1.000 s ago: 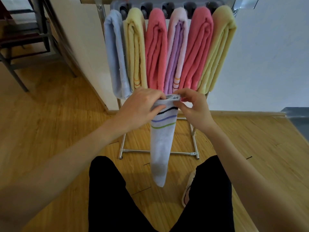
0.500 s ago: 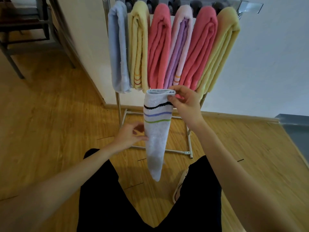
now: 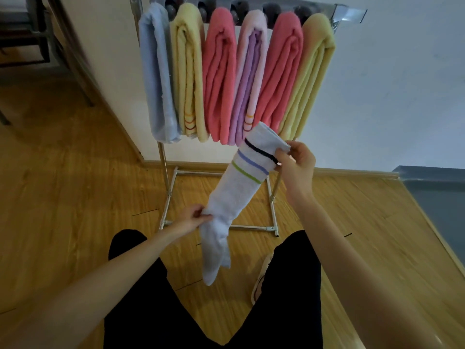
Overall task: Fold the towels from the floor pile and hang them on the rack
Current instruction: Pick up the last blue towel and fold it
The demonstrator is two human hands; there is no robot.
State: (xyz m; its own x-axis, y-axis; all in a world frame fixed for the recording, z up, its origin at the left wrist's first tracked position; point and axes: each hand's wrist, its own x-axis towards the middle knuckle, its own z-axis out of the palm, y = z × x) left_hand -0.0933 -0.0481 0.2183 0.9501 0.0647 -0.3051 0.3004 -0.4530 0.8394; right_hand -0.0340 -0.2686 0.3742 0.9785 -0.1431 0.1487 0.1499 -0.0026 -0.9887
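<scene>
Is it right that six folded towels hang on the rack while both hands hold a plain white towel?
Not quite: the held towel is striped, not plain, as the head view shows. Six towels do hang on the rack, and the left hand and right hand hold it.

The left hand (image 3: 193,219), which a second ago pinched the top of the white striped towel (image 3: 235,195) beside the right hand (image 3: 295,163), now grips it lower down, past the stripes. The towel no longer hangs straight: it slants, its top end carried rightward and its tail drooping below the left hand.
</scene>
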